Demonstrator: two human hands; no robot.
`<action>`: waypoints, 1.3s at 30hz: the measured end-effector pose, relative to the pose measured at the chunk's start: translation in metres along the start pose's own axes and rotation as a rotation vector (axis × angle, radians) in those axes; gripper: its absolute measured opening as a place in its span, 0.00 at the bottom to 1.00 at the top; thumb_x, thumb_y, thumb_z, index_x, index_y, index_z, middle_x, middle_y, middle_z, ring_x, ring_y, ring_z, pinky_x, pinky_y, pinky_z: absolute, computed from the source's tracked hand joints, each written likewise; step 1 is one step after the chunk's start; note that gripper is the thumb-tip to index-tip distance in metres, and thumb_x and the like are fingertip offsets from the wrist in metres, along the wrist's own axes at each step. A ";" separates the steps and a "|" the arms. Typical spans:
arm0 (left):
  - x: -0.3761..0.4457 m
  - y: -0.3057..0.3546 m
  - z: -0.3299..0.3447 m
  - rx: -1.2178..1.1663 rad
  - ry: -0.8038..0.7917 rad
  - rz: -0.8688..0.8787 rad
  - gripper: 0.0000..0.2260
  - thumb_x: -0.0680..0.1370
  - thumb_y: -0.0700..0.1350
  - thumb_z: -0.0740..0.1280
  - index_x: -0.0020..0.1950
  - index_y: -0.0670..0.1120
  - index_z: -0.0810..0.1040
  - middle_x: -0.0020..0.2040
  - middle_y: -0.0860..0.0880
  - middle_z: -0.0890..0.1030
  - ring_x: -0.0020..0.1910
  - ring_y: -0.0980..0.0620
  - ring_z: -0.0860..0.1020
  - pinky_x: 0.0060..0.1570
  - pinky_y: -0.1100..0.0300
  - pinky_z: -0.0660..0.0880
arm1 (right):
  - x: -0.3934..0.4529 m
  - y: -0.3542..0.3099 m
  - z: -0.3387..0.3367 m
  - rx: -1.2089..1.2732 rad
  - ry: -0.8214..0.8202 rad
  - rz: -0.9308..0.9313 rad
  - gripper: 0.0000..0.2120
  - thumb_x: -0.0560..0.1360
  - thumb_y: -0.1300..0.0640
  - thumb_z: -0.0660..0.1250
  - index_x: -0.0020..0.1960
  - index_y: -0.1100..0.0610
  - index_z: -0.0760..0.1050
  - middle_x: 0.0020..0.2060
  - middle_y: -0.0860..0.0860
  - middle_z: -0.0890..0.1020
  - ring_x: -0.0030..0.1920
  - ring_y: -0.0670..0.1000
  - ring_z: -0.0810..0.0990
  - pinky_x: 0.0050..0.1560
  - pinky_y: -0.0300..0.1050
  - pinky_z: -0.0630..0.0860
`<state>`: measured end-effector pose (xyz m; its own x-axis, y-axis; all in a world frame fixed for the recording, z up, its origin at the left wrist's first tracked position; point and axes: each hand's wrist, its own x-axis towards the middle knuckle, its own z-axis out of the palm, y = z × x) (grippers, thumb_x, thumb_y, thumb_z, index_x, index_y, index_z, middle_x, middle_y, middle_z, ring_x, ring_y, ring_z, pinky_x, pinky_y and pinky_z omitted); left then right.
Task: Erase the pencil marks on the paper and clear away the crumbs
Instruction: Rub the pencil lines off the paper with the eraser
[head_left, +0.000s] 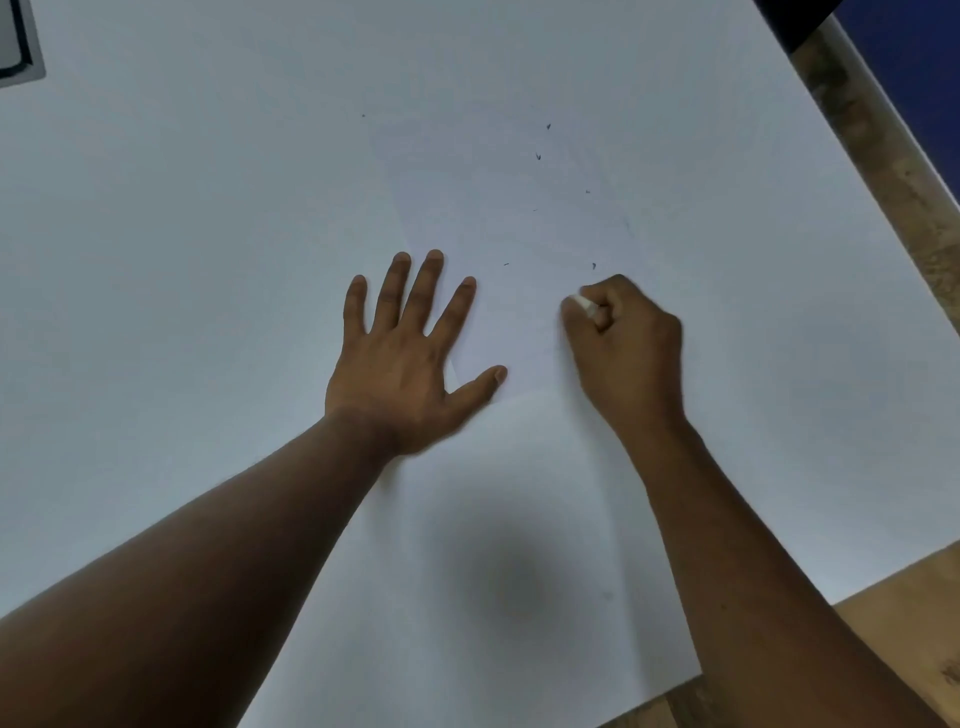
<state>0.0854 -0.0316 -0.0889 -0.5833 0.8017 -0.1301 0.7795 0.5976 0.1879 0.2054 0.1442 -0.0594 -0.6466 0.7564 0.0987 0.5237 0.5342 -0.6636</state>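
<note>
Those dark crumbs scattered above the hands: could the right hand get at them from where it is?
Probably yes. The right hand, gripping the eraser, sits just below the nearest crumbs, and only bare paper lies between. The left hand rests flat off to the side, out of the way.

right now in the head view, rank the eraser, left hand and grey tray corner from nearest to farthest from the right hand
1. eraser: pinched in the right hand itself.
2. left hand: beside it, flat on the paper.
3. grey tray corner: far top left.

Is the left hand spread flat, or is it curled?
Spread flat: the left hand lies palm down with straight, splayed fingers on the paper.
</note>
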 end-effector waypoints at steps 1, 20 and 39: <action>0.000 0.000 0.000 0.003 0.002 0.001 0.39 0.78 0.75 0.43 0.84 0.56 0.44 0.85 0.48 0.40 0.83 0.44 0.38 0.79 0.36 0.39 | -0.004 -0.008 0.005 0.028 -0.044 -0.055 0.08 0.78 0.53 0.67 0.49 0.58 0.79 0.32 0.46 0.77 0.34 0.50 0.78 0.39 0.46 0.77; -0.001 -0.001 0.002 -0.004 0.004 0.007 0.39 0.78 0.75 0.43 0.84 0.57 0.43 0.85 0.49 0.39 0.83 0.45 0.37 0.79 0.37 0.38 | -0.022 -0.027 0.026 -0.154 -0.144 -0.324 0.07 0.79 0.55 0.65 0.50 0.59 0.76 0.37 0.53 0.81 0.37 0.56 0.80 0.39 0.45 0.74; 0.000 0.001 -0.002 0.016 -0.023 -0.009 0.40 0.77 0.76 0.40 0.84 0.57 0.42 0.84 0.49 0.38 0.82 0.46 0.35 0.79 0.38 0.37 | -0.004 0.010 0.004 -0.161 0.036 -0.166 0.06 0.77 0.56 0.65 0.44 0.58 0.73 0.32 0.53 0.78 0.32 0.57 0.77 0.36 0.47 0.74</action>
<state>0.0856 -0.0314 -0.0863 -0.5849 0.7963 -0.1544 0.7779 0.6046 0.1711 0.2109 0.1456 -0.0692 -0.7130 0.6642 0.2248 0.4952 0.7039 -0.5093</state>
